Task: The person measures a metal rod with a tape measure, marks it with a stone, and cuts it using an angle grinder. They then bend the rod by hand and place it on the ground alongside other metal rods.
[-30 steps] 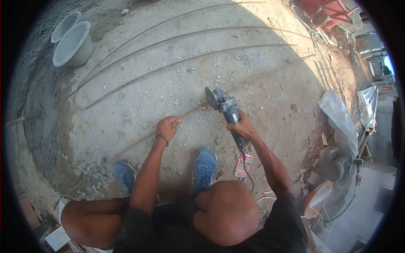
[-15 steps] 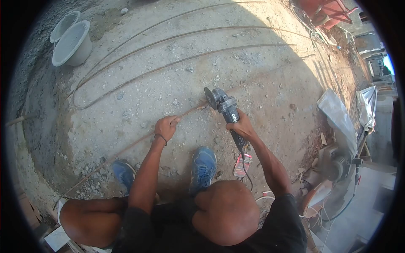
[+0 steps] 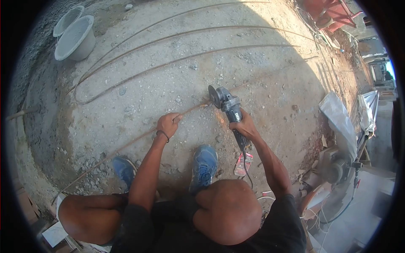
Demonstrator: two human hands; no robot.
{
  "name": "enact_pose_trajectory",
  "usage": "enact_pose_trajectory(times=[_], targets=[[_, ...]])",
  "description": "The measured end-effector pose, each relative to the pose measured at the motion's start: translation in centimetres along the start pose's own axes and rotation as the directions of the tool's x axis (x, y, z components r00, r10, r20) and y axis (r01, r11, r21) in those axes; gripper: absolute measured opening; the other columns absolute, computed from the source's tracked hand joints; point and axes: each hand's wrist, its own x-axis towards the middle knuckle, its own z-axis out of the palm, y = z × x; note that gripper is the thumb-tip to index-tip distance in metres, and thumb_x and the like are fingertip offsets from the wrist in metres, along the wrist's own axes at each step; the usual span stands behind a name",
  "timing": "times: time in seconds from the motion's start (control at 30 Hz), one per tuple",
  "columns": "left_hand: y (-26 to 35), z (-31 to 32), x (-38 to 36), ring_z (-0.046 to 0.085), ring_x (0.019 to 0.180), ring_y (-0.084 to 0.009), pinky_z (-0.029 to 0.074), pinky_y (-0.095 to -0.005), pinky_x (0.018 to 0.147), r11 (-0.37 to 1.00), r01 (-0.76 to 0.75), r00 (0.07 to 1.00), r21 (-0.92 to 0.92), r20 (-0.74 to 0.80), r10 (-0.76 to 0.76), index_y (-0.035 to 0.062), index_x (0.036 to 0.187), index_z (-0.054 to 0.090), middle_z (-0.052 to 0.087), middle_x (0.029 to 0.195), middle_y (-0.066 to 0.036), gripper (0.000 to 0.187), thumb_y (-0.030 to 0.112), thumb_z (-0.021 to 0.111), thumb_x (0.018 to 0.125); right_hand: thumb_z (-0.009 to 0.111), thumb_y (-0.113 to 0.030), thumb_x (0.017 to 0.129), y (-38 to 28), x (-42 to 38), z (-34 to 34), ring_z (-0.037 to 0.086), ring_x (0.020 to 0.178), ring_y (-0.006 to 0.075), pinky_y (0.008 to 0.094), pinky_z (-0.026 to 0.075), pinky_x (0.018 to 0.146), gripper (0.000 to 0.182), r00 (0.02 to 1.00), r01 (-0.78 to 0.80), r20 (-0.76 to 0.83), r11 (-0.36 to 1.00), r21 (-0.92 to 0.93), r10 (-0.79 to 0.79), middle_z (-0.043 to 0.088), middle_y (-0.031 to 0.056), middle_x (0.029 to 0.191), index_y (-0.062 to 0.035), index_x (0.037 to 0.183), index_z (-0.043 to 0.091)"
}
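My left hand [image 3: 168, 124] is closed around a long thin steel rod [image 3: 128, 145], which runs from the lower left up toward the middle of the ground. In my right hand [image 3: 246, 126] is an angle grinder [image 3: 230, 106], gripped by its body, with the cord trailing down toward my knee. Its cutting disc [image 3: 214, 96] stands on edge right at the rod, just beyond a small chip [image 3: 204, 105] lying by it. A faint orange streak of sparks [image 3: 221, 119] shows on the ground below the grinder head.
Bent steel rods [image 3: 185, 62] lie across the ground ahead. Two buckets [image 3: 76, 40] stand at the upper left, a red wheelbarrow [image 3: 333, 14] at the upper right. A red-and-white packet [image 3: 243, 163] is near my blue shoe [image 3: 204, 168]. Sheeting [image 3: 338, 122] and a motor-like machine [image 3: 333, 168] are at right.
An orange streak of sparks now shows below the grinder, where none showed before. Both hands keep their hold, and the whole view has shifted slightly.
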Motion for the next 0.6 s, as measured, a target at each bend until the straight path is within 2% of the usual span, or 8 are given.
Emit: enact_pose_trajectory(times=[0.07,0.13,0.6], targets=[[0.01,0.02,-0.02,0.063,0.080,-0.0370,0.048,-0.0433,0.070,1.000,0.002,1.000,-0.005,-0.003,-0.002,0.0084,0.093,0.070,0.065,0.085,-0.017,0.023,0.029,0.062,0.088,0.072,-0.024,0.058,-0.07,-0.06,0.01,0.063,0.085,0.0259,0.0359,0.049,0.077,0.063,1.000,0.001,-0.002,1.000,0.007,-0.001,0.065,0.0148,0.093,0.0021,0.113,0.057],[0.02,0.04,-0.04,0.063,0.073,-0.0362,0.047,-0.0388,0.064,0.998,-0.062,0.996,-0.023,-0.059,0.061,0.0034,0.091,0.068,0.063,0.079,-0.019,0.027,0.030,0.063,0.087,0.072,-0.024,0.058,-0.29,-0.13,-0.04,0.062,0.085,0.0252,0.0354,0.049,0.078,0.063,1.000,-0.002,0.004,1.000,-0.001,0.002,0.065,0.0145,0.093,0.0020,0.114,0.057],[0.12,0.08,0.00,0.065,0.078,-0.0352,0.049,-0.0385,0.068,0.999,-0.030,0.998,-0.040,-0.057,0.027,0.0046,0.092,0.070,0.066,0.084,-0.018,0.026,0.029,0.064,0.086,0.074,-0.023,0.057,0.51,0.49,0.14,0.062,0.086,0.0241,0.0350,0.048,0.080,0.064,1.000,-0.001,0.009,1.000,-0.003,0.001,0.065,0.0134,0.095,0.0018,0.114,0.057]])
